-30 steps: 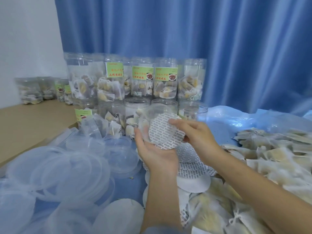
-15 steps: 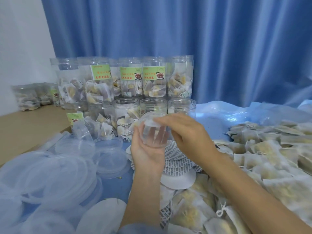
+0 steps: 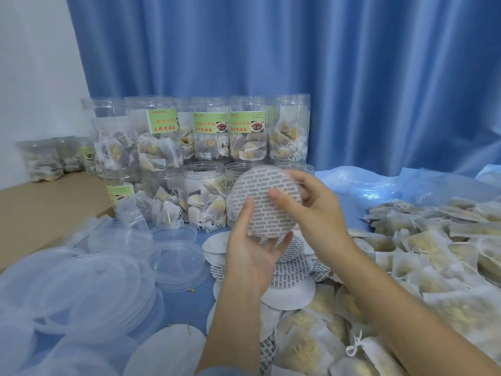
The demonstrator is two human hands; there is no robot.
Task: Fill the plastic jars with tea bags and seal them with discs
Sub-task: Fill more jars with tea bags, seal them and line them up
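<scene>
Blue curtain hangs behind the worktable, where filled jars stand stacked in rows and open ones wait in front. I hold one printed disc up in the air between both hands, facing me, just ahead of an uncapped jar. My left hand cradles the disc's lower edge, thumb on the printed face and fingers curled under the rim; my right hand pinches its upper right edge, thumb in front, fingers behind. I judge the risk to be the disc itself: thin and light, it could bend or crease under my thumbs, or two discs could be stuck together and I would not feel it. If I let go with one hand too soon it could slip into the loose pile of discs below, or land crooked on a jar mouth and seal badly. Half a second ago a small clear lid was what showed between my hands, with my right hand arched over it; now the patterned face fills that space.
</scene>
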